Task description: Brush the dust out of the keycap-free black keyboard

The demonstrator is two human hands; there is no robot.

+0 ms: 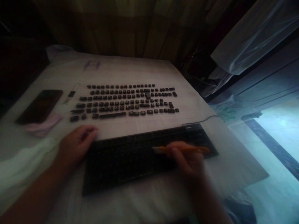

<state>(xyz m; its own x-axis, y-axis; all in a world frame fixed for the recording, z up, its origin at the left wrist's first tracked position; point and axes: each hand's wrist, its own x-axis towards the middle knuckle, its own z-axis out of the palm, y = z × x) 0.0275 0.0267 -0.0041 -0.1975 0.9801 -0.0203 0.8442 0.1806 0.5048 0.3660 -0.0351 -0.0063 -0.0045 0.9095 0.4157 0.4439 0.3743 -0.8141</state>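
Note:
A black keyboard (130, 155) with its keycaps off lies at a slant on the white-covered table. My right hand (187, 157) is closed around the orange handle of a small brush (161, 150). Its pale bristles point left and are over the middle of the keyboard; blur hides whether they touch. My left hand (77, 141) rests by the keyboard's upper left corner, fingers curled in and nothing visible in them. Beyond the keyboard, loose black keycaps (113, 115) lie in several rows, laid out like a keyboard.
At the left lie a dark phone (40, 105), a pink cloth (44, 124) and a small dark item with a wire loop (72, 93). The keyboard's cable (201, 120) runs off toward the right table edge. Hanging white fabric (252, 37) is at upper right.

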